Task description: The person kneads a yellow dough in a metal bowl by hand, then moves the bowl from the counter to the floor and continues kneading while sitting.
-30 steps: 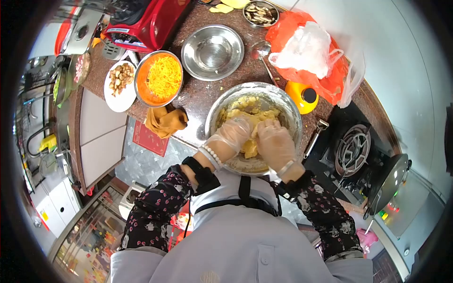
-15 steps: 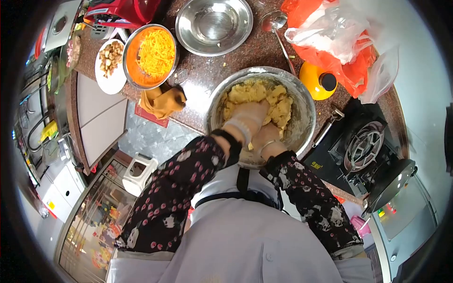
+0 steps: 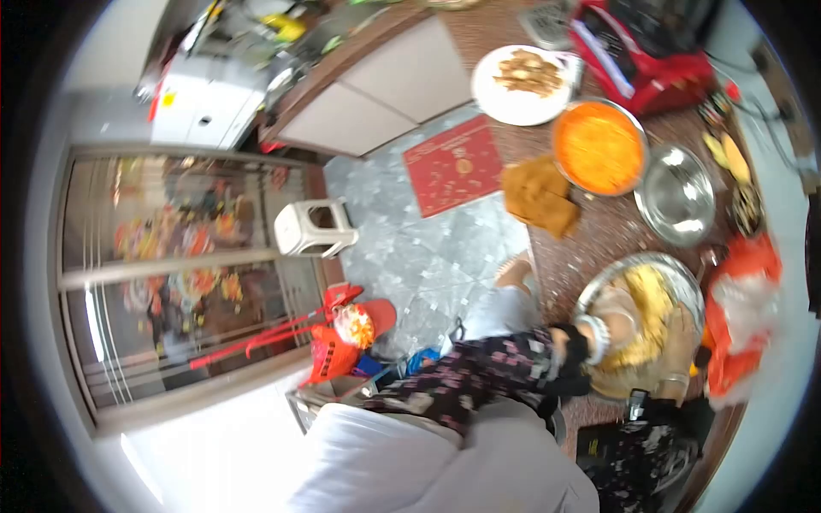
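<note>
A steel mixing bowl (image 3: 590, 295) on the counter holds a mass of yellow dough (image 3: 647, 295). My left hand (image 3: 617, 318), with a pale bracelet at the wrist, presses into the dough from the left with its fingers bent. Along the bowl's right inner side, my right hand (image 3: 678, 342) grips the dough's edge, its fingers pointing away from me. Motion blur softens both hands, and some fingertips are hidden in the dough.
Beyond the bowl stand an empty steel basin (image 3: 676, 195), a bowl of shredded orange food (image 3: 600, 147) and a white plate (image 3: 489, 85) of brown pieces. A brown cloth (image 3: 540, 195) lies at the counter edge. Orange plastic bags (image 3: 742, 256) sit to the right; a white stool (image 3: 312, 229) stands on the floor.
The view has swung left, so the bowl now appears at the lower right. My hands stay in the dough but are farther apart, the right one now along the bowl's side.
</note>
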Motion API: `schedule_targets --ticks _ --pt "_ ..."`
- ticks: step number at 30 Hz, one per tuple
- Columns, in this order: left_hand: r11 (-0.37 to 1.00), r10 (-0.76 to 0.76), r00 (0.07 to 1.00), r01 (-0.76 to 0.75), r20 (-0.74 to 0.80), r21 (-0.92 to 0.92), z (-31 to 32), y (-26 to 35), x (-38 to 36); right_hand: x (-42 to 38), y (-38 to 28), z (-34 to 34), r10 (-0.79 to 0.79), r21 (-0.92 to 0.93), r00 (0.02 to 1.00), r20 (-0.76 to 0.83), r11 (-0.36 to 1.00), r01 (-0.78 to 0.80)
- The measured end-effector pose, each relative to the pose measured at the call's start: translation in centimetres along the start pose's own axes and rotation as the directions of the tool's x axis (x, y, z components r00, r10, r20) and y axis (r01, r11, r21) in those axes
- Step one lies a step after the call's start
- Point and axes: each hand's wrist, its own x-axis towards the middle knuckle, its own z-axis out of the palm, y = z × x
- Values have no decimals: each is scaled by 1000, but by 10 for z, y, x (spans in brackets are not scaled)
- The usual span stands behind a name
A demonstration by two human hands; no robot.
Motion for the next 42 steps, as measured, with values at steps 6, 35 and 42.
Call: schedule_targets --ticks 6,35,42 --pt "741 -534 845 473 9 -477 -35 5 32 35 -28 50 448 519 841 303 663 -539" --pt "749 364 858 -501 363 433 -11 7 4 -65 50 67 8 -890 997 -70 451 -66" --pt "738 533 761 -632 370 237 1 1 32 -47 58 53 -132 -838 983 -124 544 -33"
